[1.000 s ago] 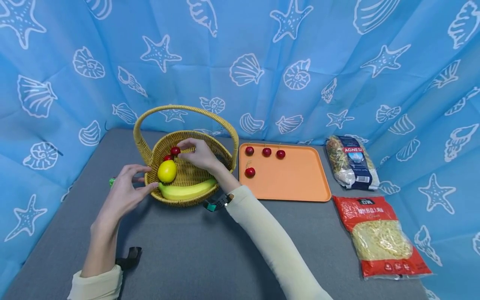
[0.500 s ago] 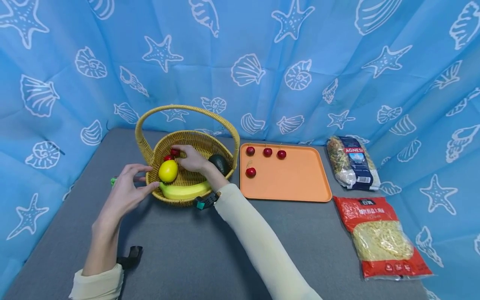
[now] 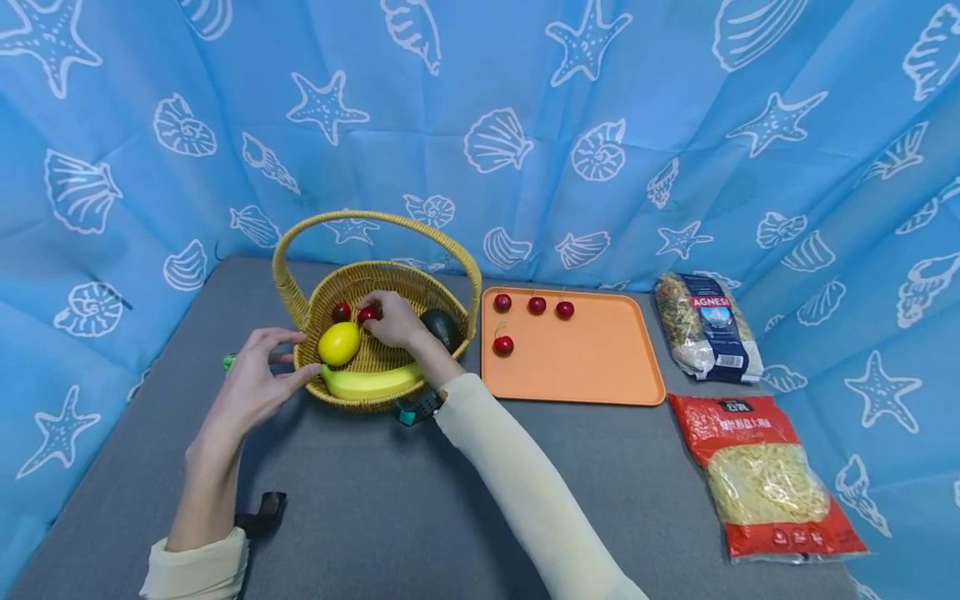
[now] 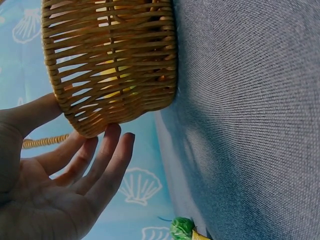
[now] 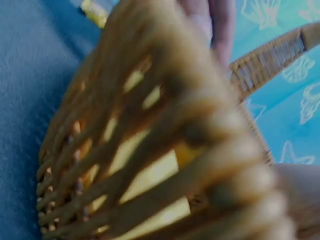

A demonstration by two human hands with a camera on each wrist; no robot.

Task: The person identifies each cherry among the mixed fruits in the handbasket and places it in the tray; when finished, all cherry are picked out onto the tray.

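A wicker basket (image 3: 382,271) with a tall arched handle stands on the table. My left hand (image 3: 258,375) holds its left rim; in the left wrist view the thumb lies at the rim and the fingertips touch the outer weave. Inside the basket, my right hand (image 3: 393,321) pinches a red cherry (image 3: 367,314) at the fingertips. Another cherry (image 3: 341,312) sits left of it, behind a yellow lemon (image 3: 339,343). A banana (image 3: 375,383) lies along the near side, and a dark avocado (image 3: 441,329) is partly hidden by my right hand. The right wrist view is mostly blurred weave.
Right of the basket lies an orange tray (image 3: 585,358) with several cherries (image 3: 503,345). Farther right are an Agnesi pasta bag (image 3: 708,325) and a red pasta bag (image 3: 765,475). A blue shell-patterned curtain (image 3: 480,100) hangs behind the grey table (image 3: 360,508).
My right hand has reached down to a cherry in the basket, taken it and shifted it slightly right, away from the other cherry. The left hand stays on the rim.
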